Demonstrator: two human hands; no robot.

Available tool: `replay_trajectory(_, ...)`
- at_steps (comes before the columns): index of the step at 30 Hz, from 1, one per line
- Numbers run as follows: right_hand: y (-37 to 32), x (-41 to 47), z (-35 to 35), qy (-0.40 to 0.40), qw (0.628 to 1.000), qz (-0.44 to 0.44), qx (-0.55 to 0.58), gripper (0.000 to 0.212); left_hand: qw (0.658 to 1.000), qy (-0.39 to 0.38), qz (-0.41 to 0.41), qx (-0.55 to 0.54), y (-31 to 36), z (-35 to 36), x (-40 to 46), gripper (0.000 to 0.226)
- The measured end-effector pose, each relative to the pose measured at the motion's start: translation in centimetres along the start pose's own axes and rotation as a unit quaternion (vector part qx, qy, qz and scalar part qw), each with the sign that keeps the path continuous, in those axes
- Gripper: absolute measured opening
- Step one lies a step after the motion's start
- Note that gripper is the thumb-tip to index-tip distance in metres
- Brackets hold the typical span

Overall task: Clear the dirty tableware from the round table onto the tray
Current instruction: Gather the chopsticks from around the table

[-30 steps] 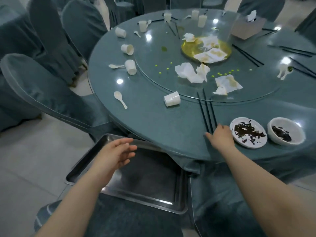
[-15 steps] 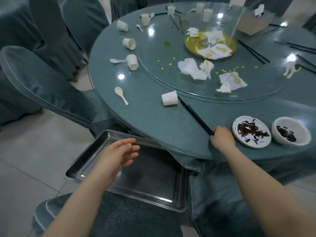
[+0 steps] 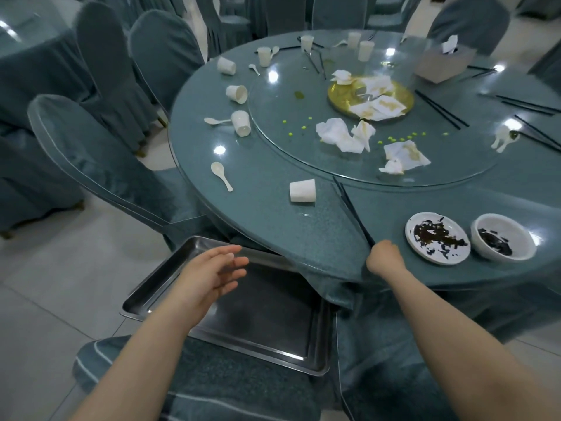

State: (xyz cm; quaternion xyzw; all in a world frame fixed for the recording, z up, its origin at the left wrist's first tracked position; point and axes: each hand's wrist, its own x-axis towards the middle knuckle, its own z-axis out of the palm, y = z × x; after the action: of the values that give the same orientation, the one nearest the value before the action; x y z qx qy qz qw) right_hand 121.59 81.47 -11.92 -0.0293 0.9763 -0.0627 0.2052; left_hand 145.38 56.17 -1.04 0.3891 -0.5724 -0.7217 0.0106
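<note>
At the near edge of the round table (image 3: 273,226), my right hand (image 3: 384,259) grips the near ends of black chopsticks (image 3: 350,206), which slant away to the upper left. My left hand (image 3: 212,273) hovers with relaxed fingers over the steel tray (image 3: 258,332), which lies on a chair seat below the table edge. A white plate (image 3: 437,237) and a white bowl (image 3: 502,237), both with dark scraps, stand right of my right hand. A tipped white cup (image 3: 302,190) and a white spoon (image 3: 221,174) lie to the left.
A glass turntable (image 3: 285,147) carries crumpled napkins, green peas and a gold plate (image 3: 340,97). More cups (image 3: 240,123), spoons and chopsticks ring the table, with a tissue box (image 3: 443,63) at the back. Covered chairs (image 3: 100,174) stand close on the left.
My right hand has closed on the chopsticks and swung them from pointing straight away to slanting left, drawing them toward the table edge. My left hand stayed over the tray.
</note>
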Motion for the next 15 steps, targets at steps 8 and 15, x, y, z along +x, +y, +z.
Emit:
replay_trajectory(8, 2.0, -2.4, -0.7, -0.016, 0.972, -0.062, 0.226, 0.009, 1.0, -0.029, -0.008, 0.001, -0.6, 2.8, 0.3, 0.023)
replay_trajectory(15, 3.2, -7.7, -3.9, -0.035, 0.955, -0.173, 0.237, 0.01, 0.998, -0.059, 0.001, -0.02, -0.5, 5.9, 0.1, 0.021)
